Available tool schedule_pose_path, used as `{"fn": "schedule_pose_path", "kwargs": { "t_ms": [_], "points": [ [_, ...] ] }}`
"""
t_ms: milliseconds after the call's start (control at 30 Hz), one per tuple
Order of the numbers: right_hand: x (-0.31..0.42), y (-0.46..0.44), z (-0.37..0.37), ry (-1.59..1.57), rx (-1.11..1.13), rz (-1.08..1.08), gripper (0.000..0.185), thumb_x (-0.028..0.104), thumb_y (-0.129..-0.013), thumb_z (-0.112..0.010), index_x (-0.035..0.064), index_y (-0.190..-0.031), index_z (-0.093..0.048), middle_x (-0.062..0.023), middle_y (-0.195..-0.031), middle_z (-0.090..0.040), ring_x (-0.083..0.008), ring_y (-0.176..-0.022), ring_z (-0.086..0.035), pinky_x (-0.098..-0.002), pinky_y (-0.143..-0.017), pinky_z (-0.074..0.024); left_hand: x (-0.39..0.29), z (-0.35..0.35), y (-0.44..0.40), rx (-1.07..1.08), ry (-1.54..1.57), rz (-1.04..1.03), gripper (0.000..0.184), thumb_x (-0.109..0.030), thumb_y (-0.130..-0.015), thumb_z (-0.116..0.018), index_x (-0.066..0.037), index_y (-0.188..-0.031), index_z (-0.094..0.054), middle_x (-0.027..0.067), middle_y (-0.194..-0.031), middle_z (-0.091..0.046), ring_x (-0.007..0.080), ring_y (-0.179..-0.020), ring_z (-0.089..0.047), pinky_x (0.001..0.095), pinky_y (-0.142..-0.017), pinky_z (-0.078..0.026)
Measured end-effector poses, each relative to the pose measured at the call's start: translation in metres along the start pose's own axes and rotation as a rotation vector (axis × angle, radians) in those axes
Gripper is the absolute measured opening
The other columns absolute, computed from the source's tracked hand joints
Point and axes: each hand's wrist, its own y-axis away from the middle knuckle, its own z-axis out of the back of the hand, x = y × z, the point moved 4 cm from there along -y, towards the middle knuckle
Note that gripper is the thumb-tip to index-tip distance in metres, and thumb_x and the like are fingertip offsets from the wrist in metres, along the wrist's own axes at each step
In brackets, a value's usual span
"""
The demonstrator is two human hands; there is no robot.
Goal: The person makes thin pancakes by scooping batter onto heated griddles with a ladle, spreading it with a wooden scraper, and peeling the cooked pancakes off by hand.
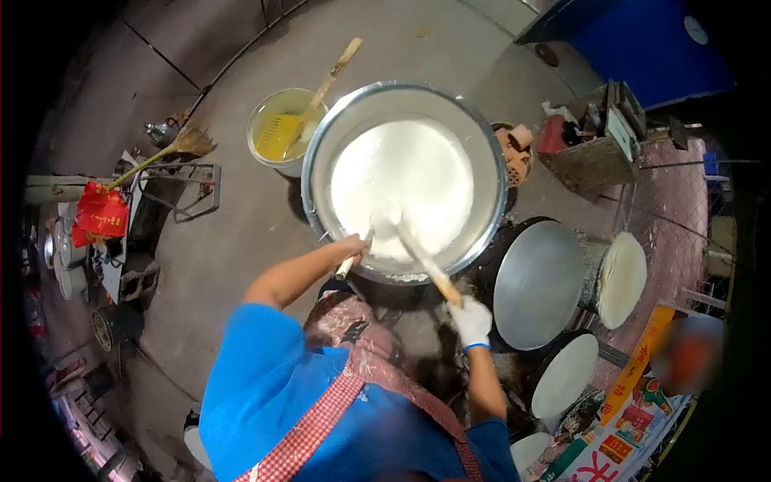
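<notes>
paddle (pixel 423 257), tip lost in white mixture (pixel 405 173), right hand (pixel 471 320) closed round it, left hand (pixel 352 247) closed round half-hidden tool (pixel 344 268)

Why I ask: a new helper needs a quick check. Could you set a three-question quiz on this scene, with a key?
1. True or false: the white-gloved hand holds the long wooden-handled tool.
2. What colour is the slotted item in the pale round bucket beside the wide metal basin? A blue, B yellow, C red.
3. Fill in: the bare hand is the person's ____ hand.

Key: 1 true; 2 B; 3 left.
</notes>
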Motion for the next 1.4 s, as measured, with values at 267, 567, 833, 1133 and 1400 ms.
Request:
{"fn": "schedule_pose_path", "kwargs": {
  "t_ms": [267, 567, 833, 1133, 1400],
  "points": [
    [-0.018, 0.106, -0.011, -0.327, -0.344, -0.027, 0.038, 0.046, -0.078, -0.057, 0.0106, -0.092, -0.062, -0.0166, -0.083, -0.064, -0.036, -0.074, -0.061, -0.0444, -0.066, -0.0472, -0.097, -0.081, 0.178, 0.189, 0.655, 0.023, 0.02, -0.025, -0.092, -0.047, -0.011, -0.078, -0.042, -0.0038, -0.05, -0.032, 0.0025, -0.037, -0.028, 0.0168, -0.026, -0.02],
    [-0.032, 0.165, 0.184, -0.589, -1.218, 0.457, 0.022, 0.014, -0.079, -0.064, 0.0025, -0.098, -0.063, -0.0114, -0.074, -0.063, -0.0177, -0.062, -0.058, -0.0316, -0.059, -0.0468, -0.215, -0.125, 0.471, 0.199, 0.138, -0.809, 0.021, -0.029, -0.091, -0.049, -0.024, -0.11, -0.041, -0.0074, -0.053, -0.024, 0.0006, -0.038, -0.021, 0.0146, -0.027, -0.016],
    [-0.005, 0.115, 0.101, -1.527, -0.478, 0.342, 0.025, 0.018, -0.08, -0.065, 0.001, -0.097, -0.062, -0.0001, -0.058, -0.051, -0.0086, -0.043, -0.044, -0.0231, -0.038, -0.0363, -0.205, -0.09, 0.432, 0.208, 0.063, -0.831, 0.048, -0.027, -0.089, -0.054, -0.023, -0.131, -0.032, -0.0068, -0.054, -0.027, 0.0032, -0.038, -0.025, 0.0172, -0.029, -0.023],
    [-0.058, 0.221, 0.033, -1.434, -0.547, 0.033, 0.037, 0.019, -0.079, -0.065, -0.0029, -0.108, -0.058, 0.0, -0.07, -0.058, -0.0059, -0.055, -0.048, -0.0224, -0.048, -0.0398, -0.167, -0.144, 0.377, 0.367, 0.173, -0.407, 0.032, -0.018, -0.091, -0.047, -0.026, -0.12, -0.037, -0.0062, -0.053, -0.023, 0.0027, -0.038, -0.02, 0.0154, -0.028, -0.016],
    [-0.128, 0.279, -0.114, -0.879, -0.769, -0.14, 0.04, 0.035, -0.081, -0.062, 0.0005, -0.101, -0.06, -0.0193, -0.086, -0.062, -0.027, -0.077, -0.061, -0.0354, -0.066, -0.0452, -0.093, -0.264, 0.254, 0.601, 0.669, 0.27, 0.019, -0.018, -0.091, -0.042, 0.0, -0.085, -0.043, -0.0017, -0.051, -0.035, 0.0048, -0.035, -0.031, 0.0165, -0.027, -0.029]
  ]
}}
